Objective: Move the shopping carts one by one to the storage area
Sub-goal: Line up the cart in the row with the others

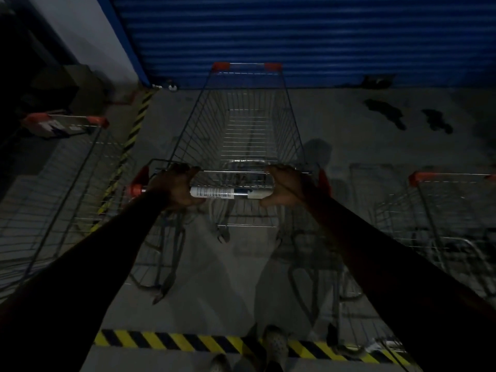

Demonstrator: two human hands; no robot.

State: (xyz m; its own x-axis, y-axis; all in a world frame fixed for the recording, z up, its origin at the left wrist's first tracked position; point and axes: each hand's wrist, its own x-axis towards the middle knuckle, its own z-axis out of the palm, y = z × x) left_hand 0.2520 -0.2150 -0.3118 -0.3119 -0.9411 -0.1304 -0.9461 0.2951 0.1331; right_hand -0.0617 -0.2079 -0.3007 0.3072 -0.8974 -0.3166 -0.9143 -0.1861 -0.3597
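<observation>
My left hand (171,187) is curled round the left end of the white, label-printed handle bar (222,194), and my right hand (284,185) grips the right end, thumb hooked under it. Both hold firmly; neither is free.

The bar belongs to the empty silver wire shopping cart with orange-red corner caps (241,124), which stands straight ahead of me, its nose pointing at the blue ribbed roller shutter (322,36) and close to it. I judge I am mid-push, bringing this one cart into its parking spot.

A second wire cart with a printed panel on its handle (67,146) sits to the left, and a third wire cart with an orange-capped handle (442,205) to the right, both apart from mine. A yellow-and-black hazard stripe on the grey concrete floor (174,342) crosses under my pale shoes (275,345); another striped line (134,130) runs up the left side.

Next, I reckon, comes a short straight push between the two neighbours, keeping the nose off the shutter, then letting go of the bar. The light is dim, so the wheels are hard to read.
</observation>
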